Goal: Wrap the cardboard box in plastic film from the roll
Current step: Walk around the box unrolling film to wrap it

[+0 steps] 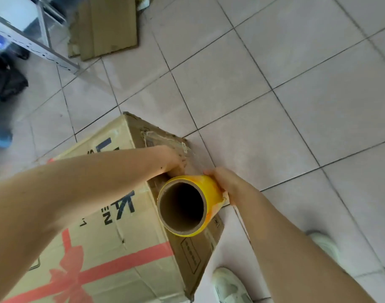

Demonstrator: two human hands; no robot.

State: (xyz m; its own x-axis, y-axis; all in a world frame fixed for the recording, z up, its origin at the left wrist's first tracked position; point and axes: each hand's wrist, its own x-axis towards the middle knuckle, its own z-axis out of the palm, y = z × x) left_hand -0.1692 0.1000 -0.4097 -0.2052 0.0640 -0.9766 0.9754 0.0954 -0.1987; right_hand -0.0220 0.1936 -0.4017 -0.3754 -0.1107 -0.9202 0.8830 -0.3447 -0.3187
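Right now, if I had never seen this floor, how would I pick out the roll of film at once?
Find the big cardboard box with the red printed ribbon, standing on the pale tiled floor. At its right-hand side wall, the right hand grips the roll of film, held end-on to the camera. It is the only bright yellow thing here, wound on a hollow brown cardboard tube.

A storeroom: tiled floor (274,62), metal shelving frame (34,47), flattened cardboard (106,27) lying about.
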